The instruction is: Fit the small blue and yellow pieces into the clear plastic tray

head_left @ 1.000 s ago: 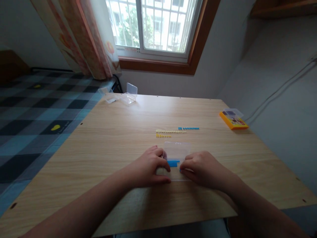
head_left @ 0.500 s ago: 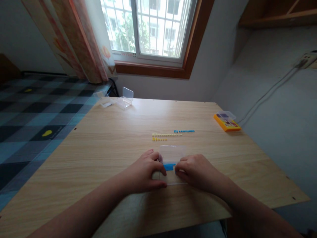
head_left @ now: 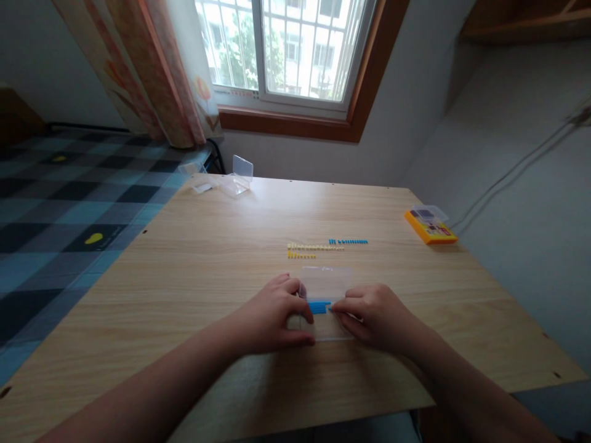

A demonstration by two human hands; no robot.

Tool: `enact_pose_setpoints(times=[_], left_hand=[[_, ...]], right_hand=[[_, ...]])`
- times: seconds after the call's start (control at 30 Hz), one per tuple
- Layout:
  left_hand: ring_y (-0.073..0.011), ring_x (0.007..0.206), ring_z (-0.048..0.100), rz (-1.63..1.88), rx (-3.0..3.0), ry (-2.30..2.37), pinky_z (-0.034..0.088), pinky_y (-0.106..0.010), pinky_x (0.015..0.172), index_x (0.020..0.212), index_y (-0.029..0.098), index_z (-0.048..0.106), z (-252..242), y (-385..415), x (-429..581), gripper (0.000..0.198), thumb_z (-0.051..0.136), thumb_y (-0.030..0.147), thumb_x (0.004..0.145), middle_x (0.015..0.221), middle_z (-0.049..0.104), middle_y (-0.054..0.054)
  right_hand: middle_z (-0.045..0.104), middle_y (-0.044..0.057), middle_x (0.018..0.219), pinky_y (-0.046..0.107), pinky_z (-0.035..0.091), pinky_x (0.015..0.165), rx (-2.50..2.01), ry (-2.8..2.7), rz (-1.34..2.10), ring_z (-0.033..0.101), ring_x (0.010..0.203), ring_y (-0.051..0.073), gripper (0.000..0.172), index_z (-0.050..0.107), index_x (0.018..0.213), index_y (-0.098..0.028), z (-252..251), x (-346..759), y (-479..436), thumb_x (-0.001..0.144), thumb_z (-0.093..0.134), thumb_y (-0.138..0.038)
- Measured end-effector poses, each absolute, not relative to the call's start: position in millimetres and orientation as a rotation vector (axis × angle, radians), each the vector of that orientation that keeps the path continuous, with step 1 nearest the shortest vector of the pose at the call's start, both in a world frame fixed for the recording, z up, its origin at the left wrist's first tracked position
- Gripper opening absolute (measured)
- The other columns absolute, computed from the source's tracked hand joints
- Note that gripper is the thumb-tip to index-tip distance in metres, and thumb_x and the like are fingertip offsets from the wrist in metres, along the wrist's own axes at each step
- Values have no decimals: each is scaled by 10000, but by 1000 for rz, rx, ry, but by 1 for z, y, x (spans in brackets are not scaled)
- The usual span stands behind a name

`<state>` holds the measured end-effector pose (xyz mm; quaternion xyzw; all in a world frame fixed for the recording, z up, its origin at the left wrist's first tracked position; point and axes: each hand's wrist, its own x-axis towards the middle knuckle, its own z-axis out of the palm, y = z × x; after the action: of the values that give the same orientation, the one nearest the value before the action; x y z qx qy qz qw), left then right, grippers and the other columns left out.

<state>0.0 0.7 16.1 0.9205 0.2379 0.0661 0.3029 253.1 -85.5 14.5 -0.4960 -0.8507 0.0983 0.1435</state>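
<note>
A clear plastic box [head_left: 327, 282] lies on the table with its lid raised toward the far side. Thin blue sticks [head_left: 317, 307] lie side by side in its left part. My left hand [head_left: 284, 311] grips the box's left side, thumb at the near corner and fingers curled over the edge. Over the right part of the box, my right hand [head_left: 369, 311] pinches a small blue piece [head_left: 329, 309] beside the sticks' right ends; its exact shape is too small to tell. Beyond the box lie rows of small blue pieces [head_left: 353, 242], pale pieces [head_left: 318, 248] and yellow pieces [head_left: 300, 255].
Two clear open boxes [head_left: 236, 183] [head_left: 199, 179] stand at the table's far left corner. An orange-yellow case [head_left: 431, 231] with a clear lid on top sits by the right edge. A checked bed [head_left: 92, 203] is at left; a window [head_left: 295, 55] is ahead.
My right fingertips have lifted slightly and straightened, with a bit of blue now showing at their tips. My left hand keeps its hold on the box. The whole view has shifted slightly.
</note>
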Motion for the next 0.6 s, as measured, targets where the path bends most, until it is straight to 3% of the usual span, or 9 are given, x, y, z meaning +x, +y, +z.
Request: enact_pose_setpoints(times=[0.23, 0.6], left_hand=[[-264, 1048, 574, 169, 2444, 631, 390, -465, 1080, 968, 307, 807, 16, 1, 1, 244, 877, 401, 754, 1054, 619, -48], [-275, 1054, 561, 154, 2452, 629, 416, -450, 1000, 971, 304, 807, 17, 1, 1, 235, 872, 393, 764, 1062, 623, -56]], right_hand=[[683, 9, 746, 266, 317, 606, -1441, -2442, 284, 581, 647, 124, 228, 780, 964, -238, 9, 251, -84, 968, 554, -216], [677, 6, 739, 272, 326, 600, -1417, -2442, 280, 575, 636, 123, 231, 774, 939, -232, 7, 252, -85, 969, 546, -217]])
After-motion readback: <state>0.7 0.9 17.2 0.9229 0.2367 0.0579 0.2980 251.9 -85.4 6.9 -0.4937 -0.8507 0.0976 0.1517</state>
